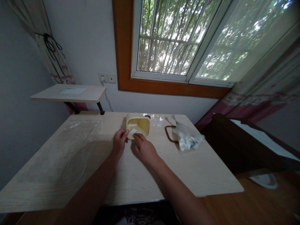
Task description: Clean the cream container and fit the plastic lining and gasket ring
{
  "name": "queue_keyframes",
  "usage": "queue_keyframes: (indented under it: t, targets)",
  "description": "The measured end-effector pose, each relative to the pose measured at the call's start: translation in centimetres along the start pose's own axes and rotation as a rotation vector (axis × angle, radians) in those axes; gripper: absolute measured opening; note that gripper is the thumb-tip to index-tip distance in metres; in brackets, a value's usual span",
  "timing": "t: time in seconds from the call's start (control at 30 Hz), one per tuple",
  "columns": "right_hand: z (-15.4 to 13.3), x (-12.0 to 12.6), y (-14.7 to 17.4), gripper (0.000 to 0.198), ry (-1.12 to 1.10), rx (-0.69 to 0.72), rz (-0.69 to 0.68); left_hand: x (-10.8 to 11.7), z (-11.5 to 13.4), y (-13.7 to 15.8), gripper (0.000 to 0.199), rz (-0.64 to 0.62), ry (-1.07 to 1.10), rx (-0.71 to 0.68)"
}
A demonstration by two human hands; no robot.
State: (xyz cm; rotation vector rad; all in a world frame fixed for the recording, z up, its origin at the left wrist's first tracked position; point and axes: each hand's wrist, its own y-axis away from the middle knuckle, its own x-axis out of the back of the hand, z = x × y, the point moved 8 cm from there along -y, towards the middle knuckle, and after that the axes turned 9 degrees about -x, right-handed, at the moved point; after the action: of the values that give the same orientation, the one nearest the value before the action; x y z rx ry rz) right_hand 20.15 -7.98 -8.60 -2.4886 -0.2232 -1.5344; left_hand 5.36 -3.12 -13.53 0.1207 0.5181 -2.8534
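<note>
A cream container (144, 125) stands on the table (136, 184), its open hollow showing yellow inside, and a small white piece (133, 131) lies at the near side of that hollow. The left hand (120, 141) is at the container's near left corner, thumb and fingers drawn close together; whether they pinch its rim cannot be told. The right hand (144, 148) reaches over the container's near edge, fingers bent and fingertips at the white piece, but a pinch on it cannot be made out. Right of the container, well apart, lies a clear plastic bag (190, 137) with whitish contents, a reddish-brown loop (167, 135) beside it. Left of the container spreads a clear plastic sheet (81, 150); beyond that, farther back, is a raised shelf (48, 93).
</note>
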Motion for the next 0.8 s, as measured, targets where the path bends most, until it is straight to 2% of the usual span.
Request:
queue_keyframes:
  t: [0.33, 0.53, 0.8]
  targets:
    - [-0.4, -1.3, -0.1, 0.054, -0.223, 0.087, 0.045, 0.0, -0.1, 0.2, 0.035, -0.029, -0.078, -0.013]
    - [-0.3, -1.6, -0.2, 0.063, -0.144, 0.044, 0.052, -0.3, 0.0, 0.2, 0.035, -0.032, -0.055, -0.009]
    - [0.3, -1.1, -0.2, 0.053, -0.004, -0.036, 0.090, -0.3, 0.0, 0.3, 0.036, -0.034, -0.047, -0.012]
